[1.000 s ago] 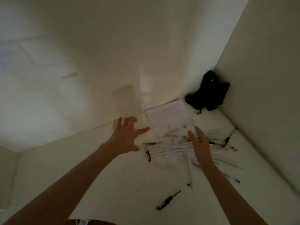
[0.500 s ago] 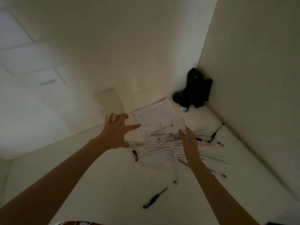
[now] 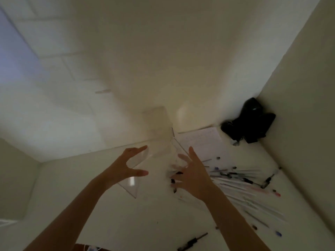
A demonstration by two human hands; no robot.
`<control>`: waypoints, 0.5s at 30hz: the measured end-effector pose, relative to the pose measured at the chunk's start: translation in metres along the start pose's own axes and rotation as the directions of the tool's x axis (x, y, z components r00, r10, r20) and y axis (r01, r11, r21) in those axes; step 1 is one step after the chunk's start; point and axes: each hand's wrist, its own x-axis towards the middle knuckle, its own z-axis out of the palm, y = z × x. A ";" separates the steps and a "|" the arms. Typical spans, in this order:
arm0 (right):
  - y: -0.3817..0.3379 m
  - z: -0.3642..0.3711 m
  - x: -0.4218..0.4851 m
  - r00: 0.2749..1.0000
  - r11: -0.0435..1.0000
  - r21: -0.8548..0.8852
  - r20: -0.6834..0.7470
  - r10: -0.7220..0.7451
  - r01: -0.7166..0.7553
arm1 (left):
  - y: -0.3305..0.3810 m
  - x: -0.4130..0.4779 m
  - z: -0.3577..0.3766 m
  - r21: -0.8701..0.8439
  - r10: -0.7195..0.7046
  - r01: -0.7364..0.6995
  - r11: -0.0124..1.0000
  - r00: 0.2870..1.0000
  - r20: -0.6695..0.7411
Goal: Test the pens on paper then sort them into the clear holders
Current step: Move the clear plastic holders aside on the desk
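A clear holder is framed by the spread left hand and spread right hand.
Whether it is touched cannot be told. Pens are piled right of the holder, and paper is laid behind it.

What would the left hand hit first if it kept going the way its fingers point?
Most likely the clear holder, right at the fingertips of the left hand. It is see-through and blurred, so depth is uncertain.
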 end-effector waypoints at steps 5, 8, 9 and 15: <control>0.032 0.073 0.021 0.990 0.990 0.017 0.005 -0.140 0.140 | -0.052 -0.013 -0.021 -0.147 -0.036 0.021 0.989 0.994 -0.099; 0.063 0.116 0.038 0.939 0.919 -0.218 -0.032 -0.343 0.328 | -0.083 -0.013 -0.029 -0.144 -0.090 0.065 0.987 0.979 -0.180; 0.072 0.127 0.045 0.922 0.886 -0.292 -0.034 -0.387 0.361 | -0.093 -0.012 -0.031 -0.144 -0.111 0.083 0.986 0.974 -0.197; 0.086 0.159 0.067 0.922 0.852 -0.377 0.014 -0.388 0.364 | -0.134 -0.010 -0.045 -0.189 -0.157 0.118 0.975 0.965 -0.209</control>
